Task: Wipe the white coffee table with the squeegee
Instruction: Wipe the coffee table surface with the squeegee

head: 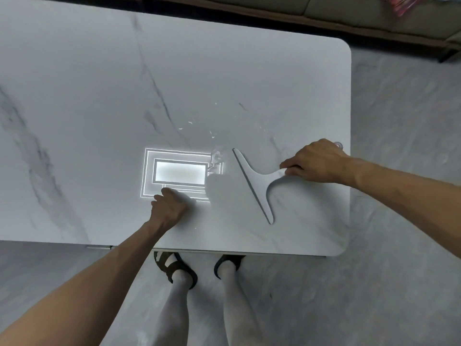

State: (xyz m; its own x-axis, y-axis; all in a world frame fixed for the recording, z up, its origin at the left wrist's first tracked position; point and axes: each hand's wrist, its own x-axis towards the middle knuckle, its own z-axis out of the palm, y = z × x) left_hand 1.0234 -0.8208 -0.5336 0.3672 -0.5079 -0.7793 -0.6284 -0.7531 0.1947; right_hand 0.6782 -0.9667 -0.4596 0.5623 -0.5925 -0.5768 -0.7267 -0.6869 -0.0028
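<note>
Pale plastic fills the right hand [316, 161], which grips the squeegee [254, 181] handle. The left hand [169, 206] rests curled, seemingly empty, on the white coffee table [74, 96]. The blade runs eleven-to-five o'clock, with water [217, 156] at its ten o'clock.

**Squeegee on wet counter, right grip on handle**

Right grip [316, 161] holds the white squeegee [258, 182] by its handle near the counter [74, 96] right edge. The blade lies diagonal on the marble top. Water patches [216, 156] sit just left of the blade's far end. Left grip [169, 208], fingers curled, rests on the counter.
</note>
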